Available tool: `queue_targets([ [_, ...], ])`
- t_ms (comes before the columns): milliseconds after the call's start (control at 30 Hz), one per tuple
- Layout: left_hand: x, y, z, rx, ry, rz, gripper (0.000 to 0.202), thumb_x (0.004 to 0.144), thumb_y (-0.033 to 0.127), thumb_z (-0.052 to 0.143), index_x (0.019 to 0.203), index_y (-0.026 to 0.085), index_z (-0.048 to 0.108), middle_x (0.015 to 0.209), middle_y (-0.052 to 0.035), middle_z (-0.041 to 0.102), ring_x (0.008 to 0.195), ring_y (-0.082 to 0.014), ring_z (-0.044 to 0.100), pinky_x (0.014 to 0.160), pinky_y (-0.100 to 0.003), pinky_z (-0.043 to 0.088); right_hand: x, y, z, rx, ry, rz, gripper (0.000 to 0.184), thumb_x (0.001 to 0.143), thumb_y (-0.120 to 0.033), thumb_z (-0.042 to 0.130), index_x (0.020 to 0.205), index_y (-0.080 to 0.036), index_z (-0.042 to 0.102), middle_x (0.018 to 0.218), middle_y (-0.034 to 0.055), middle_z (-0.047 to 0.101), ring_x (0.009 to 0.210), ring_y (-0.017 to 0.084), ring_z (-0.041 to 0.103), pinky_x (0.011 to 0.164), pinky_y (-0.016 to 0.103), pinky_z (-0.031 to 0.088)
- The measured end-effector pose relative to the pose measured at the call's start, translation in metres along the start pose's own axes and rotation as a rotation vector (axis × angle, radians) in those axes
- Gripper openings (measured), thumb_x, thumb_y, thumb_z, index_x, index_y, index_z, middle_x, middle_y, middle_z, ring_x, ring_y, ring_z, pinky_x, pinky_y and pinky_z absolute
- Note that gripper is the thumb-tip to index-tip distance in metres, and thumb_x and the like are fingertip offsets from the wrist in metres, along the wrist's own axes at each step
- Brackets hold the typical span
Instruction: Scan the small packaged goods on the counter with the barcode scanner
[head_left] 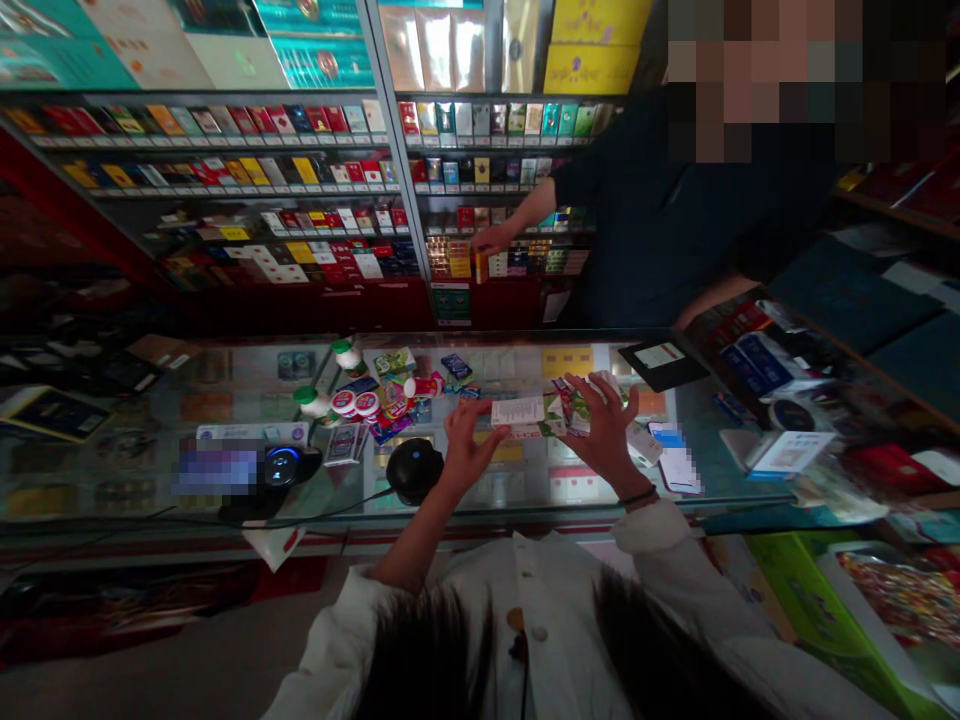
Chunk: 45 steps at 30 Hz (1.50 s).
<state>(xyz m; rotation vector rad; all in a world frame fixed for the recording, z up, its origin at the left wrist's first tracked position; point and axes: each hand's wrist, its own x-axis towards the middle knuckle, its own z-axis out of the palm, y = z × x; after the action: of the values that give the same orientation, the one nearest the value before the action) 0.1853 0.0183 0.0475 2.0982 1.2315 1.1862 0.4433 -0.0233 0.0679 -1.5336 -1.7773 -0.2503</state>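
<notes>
My hands are both working over the glass counter (pixel 525 336), on a white-and-green box (pixel 529 415) w/ a paper slip or label across its left part. Box is sitting right between my hands, can't tell if it's resting on the glass or lifted slightly.

My left hand (pixel 469 447) is staying about half open, fingers spread, fingertips (pixel 501 432) touching the box's left end, no real grip. My right hand (pixel 604 430) is curling round the box's right end, fingers wide apart, holding it, can't tell how tight. Black wristband (pixel 639 497) is sitting on my right wrist, just above a white sleeve (pixel 660 527).

Around my hands: black dome-shaped gadget (pixel 414 470) is sitting just beside left hand, w/ a black cable (pixel 322 520) running off along the counter. Card reader w/ blue ring light (pixel 283 465) is sitting further left. White bottles w/ green caps (pixel 311 402) are lying/standing among a heap of small colourful packs (pixel 394 395) beyond the box. Black pad (pixel 664 365) is lying past right hand.

Across the counter, a co-worker in a dark top (pixel 660 220) is reaching back toward shelves of cigarette packs (pixel 225 175), their hand (pixel 491 240) on a pack (pixel 481 267).
</notes>
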Motion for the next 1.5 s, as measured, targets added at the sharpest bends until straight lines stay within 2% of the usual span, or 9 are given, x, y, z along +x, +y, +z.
queue_targets([
  [167,0.003,0.007,-0.002,0.102,0.015,0.066,0.043,0.094,0.053,0.063,0.127,0.025,0.064,0.124,-0.0102,0.07,0.125,-0.0293,0.057,0.11,-0.046,0.035,-0.001,0.002,0.005,0.08,-0.171,-0.095,0.073,0.085,-0.054,0.075,0.15,-0.035,0.048,0.144,0.0056,0.063,0.137,0.032,0.051,0.127,0.059,0.002],
  [333,0.005,0.011,0.0,0.192,-0.099,0.17,0.043,0.091,0.047,0.068,0.13,0.03,0.067,0.118,-0.0077,0.07,0.125,-0.0297,0.055,0.11,-0.046,0.032,-0.002,-0.006,0.015,0.121,-0.215,-0.121,0.041,0.09,-0.048,0.072,0.13,-0.039,0.066,0.121,0.0,0.075,0.124,0.027,0.059,0.127,0.058,-0.001],
  [500,0.001,0.007,0.003,0.207,-0.119,0.15,0.043,0.09,0.047,0.07,0.13,0.031,0.069,0.115,-0.0073,0.07,0.122,-0.0291,0.057,0.11,-0.046,0.032,-0.002,-0.018,0.02,0.135,-0.255,-0.16,0.045,0.088,-0.049,0.074,0.13,-0.038,0.066,0.117,-0.0003,0.075,0.12,0.027,0.06,0.128,0.059,-0.001],
  [733,-0.003,0.014,-0.003,0.171,-0.115,0.182,0.04,0.09,0.045,0.073,0.127,0.034,0.069,0.126,-0.0052,0.07,0.129,-0.0291,0.055,0.114,-0.047,0.028,-0.012,-0.024,0.025,0.062,-0.069,-0.128,0.023,0.088,-0.033,0.07,0.111,-0.037,0.073,0.106,-0.0028,0.079,0.113,0.028,0.063,0.126,0.059,0.003],
  [933,-0.004,0.018,0.005,0.13,-0.084,0.028,0.092,0.066,0.063,0.088,0.142,0.023,0.056,0.14,-0.0142,0.064,0.132,-0.0371,0.052,0.112,-0.051,0.032,-0.016,-0.014,0.025,0.02,0.026,-0.168,0.016,0.094,-0.03,0.068,0.105,-0.039,0.074,0.106,-0.0048,0.08,0.111,0.025,0.067,0.126,0.057,0.0],
  [1200,-0.007,0.024,0.021,0.113,0.019,-0.025,0.072,0.072,0.051,0.087,0.134,0.023,0.063,0.129,-0.0121,0.07,0.123,-0.0347,0.059,0.107,-0.051,0.037,-0.018,-0.01,0.031,0.016,0.023,-0.202,0.018,0.093,-0.027,0.069,0.103,-0.041,0.073,0.111,-0.0049,0.079,0.116,0.024,0.063,0.124,0.056,0.007],
  [1300,-0.008,0.026,0.02,0.194,0.092,0.043,0.075,0.07,0.045,0.086,0.138,0.024,0.062,0.128,-0.0102,0.072,0.125,-0.0347,0.058,0.109,-0.049,0.035,-0.01,-0.017,0.032,0.024,0.035,-0.142,0.015,0.09,-0.031,0.069,0.104,-0.037,0.071,0.12,-0.0033,0.075,0.125,0.026,0.058,0.125,0.056,0.005],
  [1433,-0.013,0.023,0.016,0.368,0.166,0.197,0.063,0.076,0.043,0.081,0.136,0.026,0.066,0.127,-0.007,0.074,0.123,-0.0315,0.06,0.11,-0.045,0.033,0.007,-0.017,0.026,0.153,-0.009,0.122,0.045,0.09,-0.039,0.063,0.134,-0.031,0.06,0.138,0.0046,0.065,0.135,0.03,0.05,0.125,0.059,0.01],
  [1500,-0.015,0.019,0.016,0.432,0.229,0.284,0.056,0.082,0.043,0.077,0.134,0.027,0.067,0.125,-0.0063,0.076,0.119,-0.0291,0.063,0.108,-0.043,0.033,0.014,-0.011,0.022,0.311,-0.093,0.243,0.048,0.093,-0.043,0.057,0.14,-0.03,0.058,0.14,0.0054,0.064,0.135,0.03,0.051,0.124,0.058,0.017],
])
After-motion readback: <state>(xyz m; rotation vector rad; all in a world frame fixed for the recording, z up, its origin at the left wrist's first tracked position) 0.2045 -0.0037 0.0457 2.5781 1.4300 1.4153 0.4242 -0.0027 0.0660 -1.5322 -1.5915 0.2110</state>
